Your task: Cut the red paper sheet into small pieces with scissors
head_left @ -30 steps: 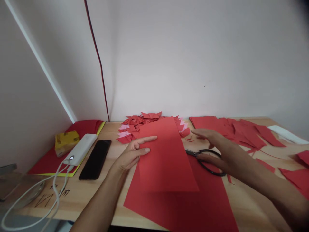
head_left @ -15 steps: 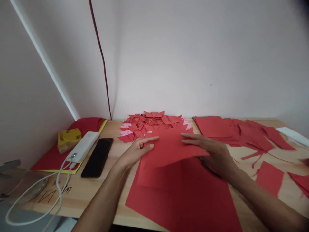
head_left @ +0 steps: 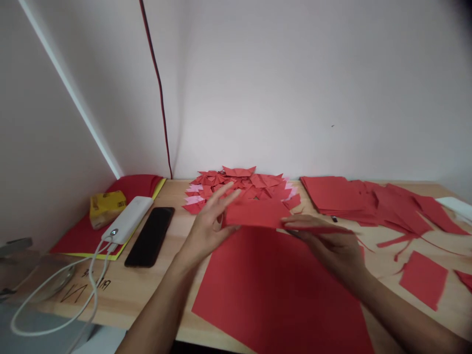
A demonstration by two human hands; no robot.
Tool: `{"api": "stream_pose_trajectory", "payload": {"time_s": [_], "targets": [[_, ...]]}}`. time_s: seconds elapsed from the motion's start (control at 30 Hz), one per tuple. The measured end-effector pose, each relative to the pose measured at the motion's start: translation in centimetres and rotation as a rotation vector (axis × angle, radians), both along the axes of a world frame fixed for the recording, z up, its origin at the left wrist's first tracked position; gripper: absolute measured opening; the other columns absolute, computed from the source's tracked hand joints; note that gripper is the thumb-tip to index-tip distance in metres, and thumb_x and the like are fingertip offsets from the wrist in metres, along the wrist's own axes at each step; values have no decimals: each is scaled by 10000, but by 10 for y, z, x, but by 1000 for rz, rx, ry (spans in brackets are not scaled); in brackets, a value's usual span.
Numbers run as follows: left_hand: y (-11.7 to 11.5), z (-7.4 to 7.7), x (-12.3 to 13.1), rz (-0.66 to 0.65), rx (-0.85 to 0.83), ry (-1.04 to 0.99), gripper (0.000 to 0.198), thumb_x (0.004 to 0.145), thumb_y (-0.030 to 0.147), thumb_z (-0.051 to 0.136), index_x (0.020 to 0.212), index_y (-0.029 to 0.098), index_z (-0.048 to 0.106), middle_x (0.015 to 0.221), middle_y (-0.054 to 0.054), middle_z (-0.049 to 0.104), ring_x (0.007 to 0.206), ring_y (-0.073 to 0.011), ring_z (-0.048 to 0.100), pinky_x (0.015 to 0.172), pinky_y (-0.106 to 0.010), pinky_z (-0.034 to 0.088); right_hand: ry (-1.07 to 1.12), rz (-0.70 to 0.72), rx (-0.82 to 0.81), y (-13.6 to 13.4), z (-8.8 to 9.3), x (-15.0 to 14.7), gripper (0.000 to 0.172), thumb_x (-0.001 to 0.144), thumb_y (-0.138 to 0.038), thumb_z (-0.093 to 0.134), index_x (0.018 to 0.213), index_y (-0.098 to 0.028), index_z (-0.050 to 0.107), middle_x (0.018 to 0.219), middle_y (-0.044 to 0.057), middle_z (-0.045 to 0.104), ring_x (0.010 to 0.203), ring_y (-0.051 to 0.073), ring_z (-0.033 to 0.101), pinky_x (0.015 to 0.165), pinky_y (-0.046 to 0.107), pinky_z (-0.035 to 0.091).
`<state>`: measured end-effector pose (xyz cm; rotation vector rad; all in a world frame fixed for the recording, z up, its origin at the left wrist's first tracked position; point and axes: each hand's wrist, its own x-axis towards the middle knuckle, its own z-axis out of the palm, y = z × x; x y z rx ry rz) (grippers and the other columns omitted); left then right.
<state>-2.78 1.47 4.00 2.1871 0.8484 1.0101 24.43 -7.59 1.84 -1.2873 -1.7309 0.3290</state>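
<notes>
A folded-looking piece of red paper (head_left: 258, 214) is raised between my hands, seen nearly edge-on. At its left end, my left hand (head_left: 208, 226) has its fingers spread, the thumb beside the lower edge. My right hand (head_left: 332, 243) pinches the right end between thumb and fingers. Something dark shows at the right fingertips, too small to make out. Under both hands a large red paper sheet (head_left: 280, 295) lies on the table. Behind the raised paper sits a heap of folded red and pink paper pieces (head_left: 239, 184).
Stacked red paper (head_left: 328, 194) and loose cut pieces (head_left: 401, 206) lie at the right, with a single red rectangle (head_left: 424, 280) nearer. At left are a phone (head_left: 149, 238), a white power bank (head_left: 127, 220) with cables, a yellow packet (head_left: 106, 209) and red sheets (head_left: 73, 241).
The smaller red paper has been lifted off the large sheet and tilted up towards edge-on. My right hand now pinches it, and my left fingers have spread upward. The view has shifted slightly.
</notes>
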Motion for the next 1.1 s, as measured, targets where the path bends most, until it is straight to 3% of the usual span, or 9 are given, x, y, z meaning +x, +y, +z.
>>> {"api": "stream_pose_trajectory", "payload": {"time_s": [0.1, 0.23, 0.3, 0.4, 0.6, 0.77, 0.93, 1.0, 1.1], "targets": [[-18, 7, -8, -131, 135, 109, 448, 891, 106, 457, 1246, 301, 648, 1299, -77, 611, 1112, -251, 552, 919, -410, 453, -37, 343, 40, 1, -6, 5, 286, 960, -375, 497, 1160, -269, 672, 1134, 73, 730, 1090, 229, 663, 961, 366, 521], [-44, -6, -29, -184, 182, 321, 591, 747, -35, 439, 1219, 252, 649, 1282, -76, 625, 967, -224, 548, 847, -392, 482, -100, 537, -61, 2, -12, 2, 305, 994, -310, 436, 1178, -253, 673, 1164, 93, 720, 1099, 187, 667, 962, 329, 528], [-57, -17, -36, -162, 140, 412, 653, 670, -59, 450, 1214, 246, 644, 1310, -69, 602, 1038, -234, 526, 908, -413, 476, -140, 615, -108, 3, -15, -3, 293, 988, -238, 448, 1160, -243, 685, 1152, 95, 726, 1107, 170, 663, 941, 299, 541], [-74, -31, -40, -114, 75, 483, 628, 670, -56, 473, 1207, 225, 640, 1325, -76, 584, 1138, -240, 503, 1011, -438, 434, -200, 699, -160, 5, -24, -7, 283, 962, -188, 501, 1173, -231, 685, 1152, 93, 727, 1171, 167, 627, 968, 298, 528], [-98, -39, -37, -51, 56, 485, 498, 802, 52, 550, 1270, 218, 588, 1356, -118, 546, 1182, -262, 506, 1024, -465, 426, -292, 625, -143, 11, -39, -3, 294, 921, -139, 518, 1067, -272, 735, 1248, 90, 675, 1198, 201, 599, 978, 357, 516], [-107, -46, -31, -33, 141, 234, 379, 901, 78, 480, 1240, 198, 596, 1068, -111, 689, 1026, -233, 591, 892, -397, 496, -260, 561, -183, 12, -40, -4, 296, 929, -162, 487, 984, -267, 758, 1170, 96, 688, 1124, 209, 627, 923, 351, 534], [-105, -54, -23, 101, -72, 70, 246, 924, 176, 522, 1128, 200, 658, 900, -77, 714, 817, -201, 639, 768, -343, 529, -286, 530, -270, 8, -30, -7, 209, 926, -306, 554, 986, -278, 752, 1133, 88, 695, 1093, 238, 640, 895, 385, 547], [-105, -55, -20, 216, -156, 92, 262, 922, 189, 537, 1158, 215, 647, 990, -81, 722, 890, -212, 652, 823, -360, 526, -297, 466, -262, 7, -26, -10, 214, 937, -325, 536, 943, -257, 738, 1038, 82, 707, 993, 231, 668, 818, 363, 566], [-107, -56, -14, 378, -315, 92, 470, 910, 256, 577, 1372, 254, 488, 1258, -106, 643, 1004, -232, 649, 887, -391, 518, -306, 335, -231, 6, -24, -17, 346, 960, -312, 474, 654, -223, 607, 692, 27, 630, 650, 177, 632, 580, 288, 528]]}}
